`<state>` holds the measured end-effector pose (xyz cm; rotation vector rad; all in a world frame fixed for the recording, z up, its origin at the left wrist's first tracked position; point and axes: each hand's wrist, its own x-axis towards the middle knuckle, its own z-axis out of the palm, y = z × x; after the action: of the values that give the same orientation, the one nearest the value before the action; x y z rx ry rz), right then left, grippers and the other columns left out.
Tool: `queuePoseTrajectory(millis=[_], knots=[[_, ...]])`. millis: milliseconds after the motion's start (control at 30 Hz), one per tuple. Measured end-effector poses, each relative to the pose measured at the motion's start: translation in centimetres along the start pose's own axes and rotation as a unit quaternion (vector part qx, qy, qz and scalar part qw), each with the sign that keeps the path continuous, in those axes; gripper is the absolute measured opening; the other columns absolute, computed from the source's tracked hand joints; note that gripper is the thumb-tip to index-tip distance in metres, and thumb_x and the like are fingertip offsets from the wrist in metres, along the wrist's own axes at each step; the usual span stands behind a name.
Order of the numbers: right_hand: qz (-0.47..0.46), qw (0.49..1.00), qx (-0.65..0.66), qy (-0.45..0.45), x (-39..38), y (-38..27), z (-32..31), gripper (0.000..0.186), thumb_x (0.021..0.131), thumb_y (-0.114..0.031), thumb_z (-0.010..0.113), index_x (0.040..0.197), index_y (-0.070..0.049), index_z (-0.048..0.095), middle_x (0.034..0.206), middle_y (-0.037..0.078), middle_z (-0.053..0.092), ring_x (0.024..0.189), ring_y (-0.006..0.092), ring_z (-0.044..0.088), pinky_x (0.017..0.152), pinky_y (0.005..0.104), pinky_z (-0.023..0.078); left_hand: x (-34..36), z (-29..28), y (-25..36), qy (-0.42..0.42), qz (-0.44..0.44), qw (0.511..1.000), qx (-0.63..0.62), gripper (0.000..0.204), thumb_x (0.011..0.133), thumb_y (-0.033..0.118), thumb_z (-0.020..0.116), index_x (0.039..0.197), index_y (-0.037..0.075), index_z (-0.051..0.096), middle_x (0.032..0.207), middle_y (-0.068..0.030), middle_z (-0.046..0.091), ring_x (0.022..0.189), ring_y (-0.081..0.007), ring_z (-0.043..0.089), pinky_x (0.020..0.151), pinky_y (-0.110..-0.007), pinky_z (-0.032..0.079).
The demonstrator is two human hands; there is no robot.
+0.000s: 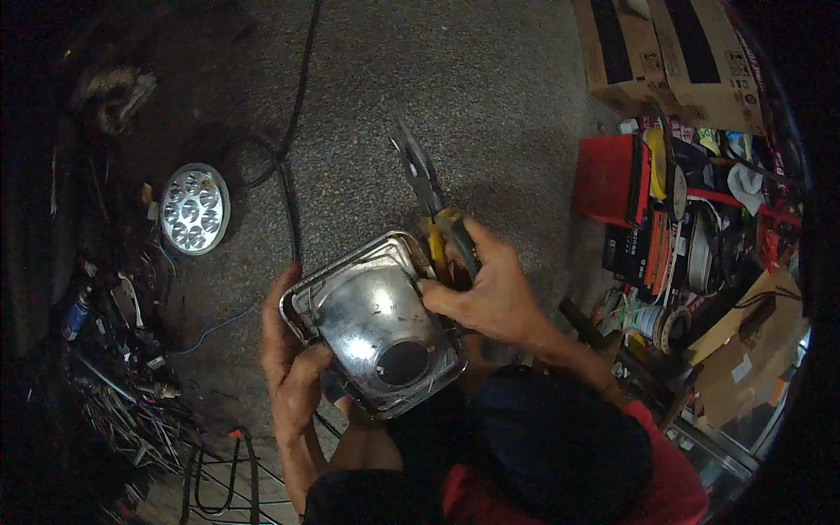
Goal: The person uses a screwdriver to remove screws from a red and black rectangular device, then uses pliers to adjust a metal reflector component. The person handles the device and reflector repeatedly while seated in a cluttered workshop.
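A square, shiny metal headlight reflector (363, 306) with a rounded bowl and a dark round hole is held tilted above my lap. My left hand (293, 359) grips its left edge, thumb on the near rim and fingers wrapped behind. In my right hand (494, 293) is a pair of long-nose pliers (426, 179) with yellow and black handles. Their jaws point away from me, past the reflector's far corner. My right thumb rests against the reflector's right rim. The right fingers are partly hidden behind the handles and the reflector.
On the floor at left lies a round lamp (194, 210) with several lenses. A black cable (291, 197) runs along the floor. Loose tools and metal scraps (144, 411) crowd the lower left. Cardboard boxes (674, 66), a red box (610, 178) and wire spools (672, 325) stand at right.
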<state>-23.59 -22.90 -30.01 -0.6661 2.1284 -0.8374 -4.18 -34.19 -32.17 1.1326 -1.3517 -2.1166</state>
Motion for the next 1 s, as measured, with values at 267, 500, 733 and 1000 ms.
queuePoseTrajectory(millis=[267, 500, 733, 1000], knots=[[0.026, 0.992, -0.076, -0.100, 0.6, -1.2, -1.0, 0.044, 0.066, -0.011, 0.071, 0.106, 0.001, 0.055, 0.081, 0.003, 0.060, 0.073, 0.0084, 0.054, 0.066, 0.0240, 0.046, 0.0, 0.4, -0.6, 0.046, -0.049, 0.991, -0.112, 0.077, 0.061, 0.012, 0.053, 0.135, -0.002, 0.036, 0.117, -0.0145, 0.055, 0.108, -0.0240, 0.054, 0.096, -0.035, 0.042], [0.017, 0.998, 0.054, -0.041, 0.4, -0.1, 0.1, 0.049, 0.064, -0.024, 0.070, 0.103, 0.002, 0.057, 0.082, 0.019, 0.065, 0.077, 0.0299, 0.064, 0.070, 0.0385, 0.050, 0.5, 0.3, -0.8, 0.064, -0.066, 0.987, -0.135, 0.073, 0.062, 0.012, 0.052, 0.133, -0.002, 0.039, 0.118, -0.0144, 0.054, 0.108, -0.0239, 0.054, 0.096, -0.036, 0.042], [-0.012, 0.999, 0.008, -0.043, 0.2, 0.4, 0.3, 0.041, 0.069, -0.013, 0.070, 0.104, 0.002, 0.056, 0.080, 0.008, 0.061, 0.076, 0.0156, 0.058, 0.069, 0.0292, 0.047, 0.8, 1.2, -0.7, 0.064, -0.060, 0.985, -0.145, 0.058, 0.076, 0.020, 0.056, 0.128, -0.003, 0.044, 0.118, -0.0140, 0.054, 0.108, -0.0233, 0.053, 0.093, -0.034, 0.043], [-0.055, 0.998, 0.002, -0.043, -1.2, -0.8, 1.0, 0.037, 0.067, -0.013, 0.072, 0.097, 0.001, 0.056, 0.074, 0.007, 0.060, 0.066, 0.0147, 0.057, 0.059, 0.0288, 0.047, 0.6, 1.4, -1.6, 0.174, -0.209, 0.952, -0.144, 0.044, 0.079, 0.021, 0.068, 0.115, 0.000, 0.053, 0.098, -0.0113, 0.059, 0.088, -0.0202, 0.059, 0.075, -0.033, 0.051]])
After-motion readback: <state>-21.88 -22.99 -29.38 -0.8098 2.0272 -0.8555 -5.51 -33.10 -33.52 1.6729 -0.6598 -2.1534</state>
